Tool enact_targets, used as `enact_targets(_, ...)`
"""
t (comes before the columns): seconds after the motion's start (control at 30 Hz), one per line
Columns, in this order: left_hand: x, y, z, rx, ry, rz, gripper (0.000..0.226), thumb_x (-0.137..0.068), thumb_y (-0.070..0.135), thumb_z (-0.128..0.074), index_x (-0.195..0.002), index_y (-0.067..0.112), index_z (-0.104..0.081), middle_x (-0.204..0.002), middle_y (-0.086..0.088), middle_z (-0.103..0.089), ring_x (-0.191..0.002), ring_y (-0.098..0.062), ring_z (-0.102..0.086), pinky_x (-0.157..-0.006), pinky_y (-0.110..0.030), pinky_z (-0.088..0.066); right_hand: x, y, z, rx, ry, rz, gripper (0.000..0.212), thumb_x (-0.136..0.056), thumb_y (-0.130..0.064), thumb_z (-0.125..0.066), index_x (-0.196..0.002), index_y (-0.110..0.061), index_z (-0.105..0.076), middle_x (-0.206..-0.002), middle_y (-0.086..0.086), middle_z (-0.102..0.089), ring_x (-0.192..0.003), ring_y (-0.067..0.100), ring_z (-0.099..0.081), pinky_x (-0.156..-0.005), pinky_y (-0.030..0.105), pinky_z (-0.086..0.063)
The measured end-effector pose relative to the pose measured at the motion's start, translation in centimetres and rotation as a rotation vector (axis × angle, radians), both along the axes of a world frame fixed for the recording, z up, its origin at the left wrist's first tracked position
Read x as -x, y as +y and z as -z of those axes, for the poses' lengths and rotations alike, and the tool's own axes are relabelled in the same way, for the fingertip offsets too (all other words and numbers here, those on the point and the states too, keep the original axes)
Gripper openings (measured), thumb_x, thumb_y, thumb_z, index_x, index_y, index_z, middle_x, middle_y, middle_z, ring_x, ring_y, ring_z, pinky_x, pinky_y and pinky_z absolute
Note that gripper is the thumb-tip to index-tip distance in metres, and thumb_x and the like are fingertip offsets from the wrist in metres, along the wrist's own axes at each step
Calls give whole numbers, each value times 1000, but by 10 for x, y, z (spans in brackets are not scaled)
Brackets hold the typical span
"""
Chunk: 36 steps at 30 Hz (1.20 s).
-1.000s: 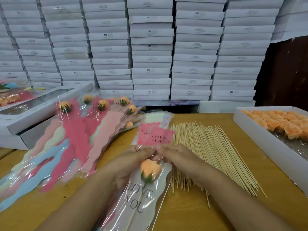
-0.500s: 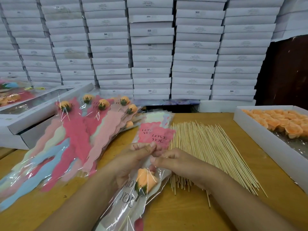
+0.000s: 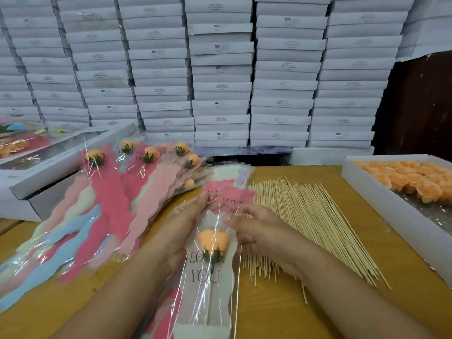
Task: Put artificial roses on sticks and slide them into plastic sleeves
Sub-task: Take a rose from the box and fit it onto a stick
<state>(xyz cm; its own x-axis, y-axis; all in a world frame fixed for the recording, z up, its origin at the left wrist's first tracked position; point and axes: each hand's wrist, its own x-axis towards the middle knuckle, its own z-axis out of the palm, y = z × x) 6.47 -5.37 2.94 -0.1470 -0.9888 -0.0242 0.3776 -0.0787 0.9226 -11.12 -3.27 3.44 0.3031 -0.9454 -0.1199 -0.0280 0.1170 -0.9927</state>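
Note:
An orange artificial rose point(image 3: 213, 241) on a wooden stick sits inside a clear plastic sleeve point(image 3: 208, 287) printed "LOVE YOU", lying lengthwise toward me at the table's front centre. My left hand point(image 3: 186, 226) holds the sleeve's upper left edge, fingers pointing away from me. My right hand point(image 3: 259, 231) pinches the sleeve's upper right edge; its fingertips are blurred. Loose wooden sticks point(image 3: 308, 216) lie in a wide pile just right of my hands. More orange roses point(image 3: 415, 179) fill a white box point(image 3: 381, 204) at the right.
A fanned heap of finished sleeved roses point(image 3: 110, 204) in pink, blue and cream covers the left of the wooden table point(image 3: 342, 302). Empty sleeves point(image 3: 230, 177) are stacked beyond my hands. White boxes point(image 3: 220, 81) are stacked high behind; a windowed box point(image 3: 49, 167) sits far left.
The sleeve has straightened and lies flat lengthwise, with the rose sitting lower inside it. Both hands stay at the sleeve's top and have spread slightly apart.

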Motion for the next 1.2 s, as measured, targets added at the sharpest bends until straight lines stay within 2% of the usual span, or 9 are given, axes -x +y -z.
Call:
enact_targets(0.17, 0, 1, -1, 18, -47, -26, 38, -96, 34, -56, -121, 10, -71, -118, -13, -73, -104, -31, -71, -94, -45, -55, -7, 4, 6, -11, 46, -78, 46, -81, -23, -81, -121, -24, -58, -104, 5, -76, -82, 17, -71, -68, 26, -56)
enact_targets(0.33, 2, 7, -1, 15, -119, 74, 47, -83, 41, -67, -120, 12, -66, -94, -2, -79, -80, -11, -76, -55, -18, -56, -2, -4, 5, 72, -42, 111, 28, -85, -21, -76, -111, -22, -66, -99, 5, -77, -82, 22, -75, -67, 32, -60)
enact_targets(0.47, 3, 11, 1, -105, -198, 205, 37, -72, 35, -76, -100, 13, -70, -66, -1, -74, -55, -10, -70, -47, -19, -52, 11, -16, 4, 71, -143, 328, 26, -86, -23, -75, -109, -17, -62, -97, 9, -77, -75, 20, -75, -55, 26, -55)
enact_targets(0.57, -3, 12, 1, -116, -292, 405, 16, -78, 35, -81, -82, 19, -81, -77, -5, -76, -64, -13, -72, -55, -23, -56, 21, -25, 4, 70, -185, 460, 49, -85, -29, -76, -126, -12, -55, -105, 11, -73, -87, 23, -73, -64, 29, -53)
enact_targets(0.67, -5, 11, 4, -77, -380, 477, 22, -80, 27, -81, -94, 11, -80, -90, -11, -77, -74, -16, -74, -63, -24, -57, 28, -31, 5, 94, -224, 525, 54, -87, -30, -74, -133, -12, -53, -107, 12, -73, -91, 24, -71, -70, 35, -53)
enact_targets(0.83, -4, 13, 3, -46, -432, 454, 21, -78, 22, -77, -96, 11, -80, -94, -12, -77, -76, -17, -74, -66, -24, -57, 28, -30, 5, 63, -262, 448, 53, -90, -29, -71, -136, -10, -53, -108, 9, -74, -96, 24, -72, -74, 34, -57)
enact_targets(0.93, -3, 13, 1, -33, -416, 361, 23, -74, 20, -85, -91, 7, -79, -91, -16, -76, -71, -20, -72, -62, -26, -58, 24, -25, 5, 38, -256, 317, 34, -91, -29, -69, -119, -10, -65, -100, 6, -77, -86, 20, -72, -62, 27, -54)
enact_targets(1.07, 1, 16, -1, 2, -359, 249, 9, -76, 22, -77, -80, 14, -79, -84, -15, -75, -65, -20, -70, -57, -26, -56, 14, -19, 10, 33, -143, 128, 20, -90, -26, -70, -105, -13, -71, -98, 8, -77, -85, 21, -71, -63, 28, -55)
enact_targets(1.2, 4, 15, -1, 41, -376, 204, 11, -77, 25, -82, -82, 16, -79, -89, -15, -75, -70, -22, -69, -62, -29, -53, 7, -17, 14, 66, -80, 165, 17, -86, -23, -75, -97, -11, -72, -92, 7, -78, -86, 25, -75, -75, 38, -61)
